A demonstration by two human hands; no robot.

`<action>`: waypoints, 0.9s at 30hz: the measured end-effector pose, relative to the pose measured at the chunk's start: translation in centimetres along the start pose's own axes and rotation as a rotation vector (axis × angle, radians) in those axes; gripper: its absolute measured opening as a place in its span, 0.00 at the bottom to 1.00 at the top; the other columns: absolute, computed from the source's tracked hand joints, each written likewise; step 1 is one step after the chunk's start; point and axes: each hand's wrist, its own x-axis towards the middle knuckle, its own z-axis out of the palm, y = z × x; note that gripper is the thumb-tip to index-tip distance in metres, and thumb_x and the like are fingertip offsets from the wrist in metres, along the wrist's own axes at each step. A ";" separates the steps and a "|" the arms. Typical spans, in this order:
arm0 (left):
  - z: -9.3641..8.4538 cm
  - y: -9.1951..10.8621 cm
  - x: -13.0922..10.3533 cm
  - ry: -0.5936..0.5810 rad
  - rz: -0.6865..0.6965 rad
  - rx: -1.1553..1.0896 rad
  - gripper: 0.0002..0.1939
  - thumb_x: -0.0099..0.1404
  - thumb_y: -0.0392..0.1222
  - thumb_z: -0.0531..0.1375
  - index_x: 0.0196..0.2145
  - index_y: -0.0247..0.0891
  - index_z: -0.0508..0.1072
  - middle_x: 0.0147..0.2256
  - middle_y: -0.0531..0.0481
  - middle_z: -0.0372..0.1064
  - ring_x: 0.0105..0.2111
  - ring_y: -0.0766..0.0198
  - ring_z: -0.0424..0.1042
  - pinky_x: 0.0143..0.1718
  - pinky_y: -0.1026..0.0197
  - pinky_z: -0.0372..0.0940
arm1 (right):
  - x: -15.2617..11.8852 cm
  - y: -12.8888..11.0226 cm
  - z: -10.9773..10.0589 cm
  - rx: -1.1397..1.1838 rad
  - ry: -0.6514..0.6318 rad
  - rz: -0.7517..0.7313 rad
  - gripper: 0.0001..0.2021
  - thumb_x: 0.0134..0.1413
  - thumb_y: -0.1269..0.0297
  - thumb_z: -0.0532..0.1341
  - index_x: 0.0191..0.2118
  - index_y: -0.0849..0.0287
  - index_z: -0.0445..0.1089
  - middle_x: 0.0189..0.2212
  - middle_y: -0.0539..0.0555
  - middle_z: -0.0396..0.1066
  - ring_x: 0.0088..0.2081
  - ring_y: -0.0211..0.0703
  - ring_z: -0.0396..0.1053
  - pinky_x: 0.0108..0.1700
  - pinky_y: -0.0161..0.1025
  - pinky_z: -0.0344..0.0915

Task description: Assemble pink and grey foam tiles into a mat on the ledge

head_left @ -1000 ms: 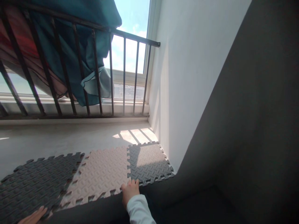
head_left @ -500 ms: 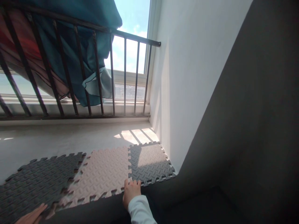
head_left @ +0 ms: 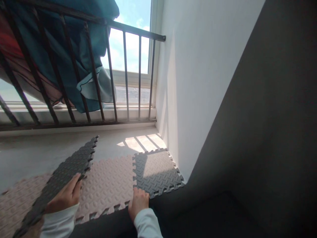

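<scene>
My left hand (head_left: 64,197) grips the edge of a dark grey foam tile (head_left: 66,170), which is lifted and tilted up from the ledge. Its fingers are closed on the tile's right side. A pink foam tile (head_left: 109,181) lies flat on the ledge, beside a smaller-looking grey foam tile (head_left: 157,172) in the corner by the wall. Curled over the front edge where these two tiles meet is my right hand (head_left: 139,201). Another pink tile (head_left: 22,198) shows at the left, partly behind the raised one.
A dark metal railing (head_left: 138,33) runs before the window, with a teal and red cloth (head_left: 94,39) hanging over it. The white wall (head_left: 198,66) rises at the right. Bare ledge (head_left: 109,142) shows behind the tiles, and below its front edge it is dark.
My left hand has moved up and right and now holds the dark grey tile, which has risen from flat to tilted, uncovering pink at the left. My right hand stays at the front edge.
</scene>
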 end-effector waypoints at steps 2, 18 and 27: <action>2.1 6.7 0.0 0.141 -0.014 0.049 0.21 0.61 0.45 0.48 0.53 0.49 0.58 0.46 0.58 0.68 0.42 0.62 0.70 0.43 0.58 0.64 | 0.4 0.5 -0.2 0.101 0.031 0.054 0.20 0.42 0.66 0.54 0.46 0.54 0.62 0.42 0.55 0.67 0.46 0.49 0.62 0.47 0.47 0.58; 14.8 10.8 -2.2 -0.509 0.036 0.300 0.31 0.54 0.46 0.54 0.55 0.31 0.57 0.53 0.33 0.56 0.51 0.46 0.59 0.47 0.51 0.58 | 3.4 14.3 -2.0 0.064 0.316 0.197 0.23 0.46 0.72 0.48 0.51 0.62 0.59 0.51 0.59 0.59 0.52 0.44 0.58 0.52 0.35 0.56; 18.6 13.5 0.1 -0.703 0.123 0.311 0.20 0.57 0.44 0.54 0.49 0.48 0.67 0.54 0.45 0.58 0.49 0.51 0.59 0.51 0.53 0.53 | 4.8 13.9 -3.9 -0.120 0.109 0.304 0.27 0.42 0.66 0.56 0.53 0.59 0.59 0.58 0.61 0.49 0.58 0.53 0.47 0.55 0.47 0.49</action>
